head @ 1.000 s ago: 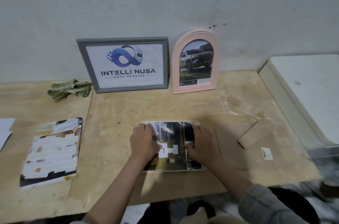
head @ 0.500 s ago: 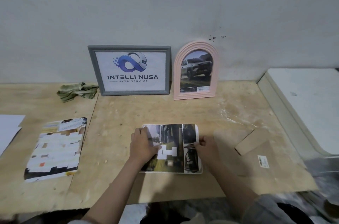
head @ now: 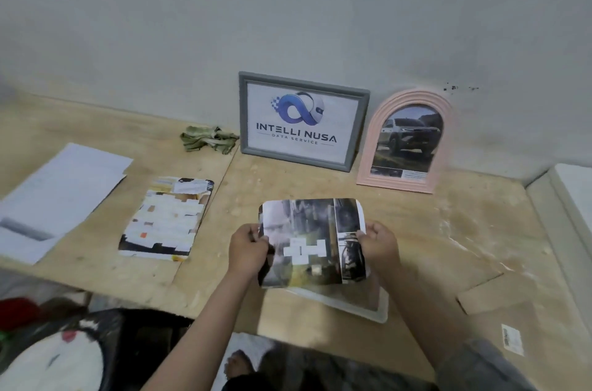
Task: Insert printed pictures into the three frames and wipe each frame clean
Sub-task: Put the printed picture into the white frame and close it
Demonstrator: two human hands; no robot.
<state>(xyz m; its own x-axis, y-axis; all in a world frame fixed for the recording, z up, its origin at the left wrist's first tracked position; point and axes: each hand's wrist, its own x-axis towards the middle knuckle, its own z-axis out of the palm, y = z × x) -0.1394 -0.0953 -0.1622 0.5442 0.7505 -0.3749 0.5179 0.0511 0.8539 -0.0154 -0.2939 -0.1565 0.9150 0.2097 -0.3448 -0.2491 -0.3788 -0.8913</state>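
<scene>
Both grips clamp one printed picture (head: 312,243): left hand (head: 248,249) pinches its left edge, right hand (head: 379,246) its right edge, held above a white frame (head: 368,307) on the worktop (head: 448,230). Beyond the grips, grey frame (head: 302,121) reads "INTELLI NUSA DATA SERVICE"; pink arched frame (head: 407,140) w/ car photo beside it.

Grey frame (head: 303,121) with a blue logo on white; pink arched frame (head: 406,140) showing a silver car; olive-green cloth (head: 209,139); dark print (head: 312,241) with white patches; pale wooden desk (head: 432,230); white papers (head: 61,192).
</scene>
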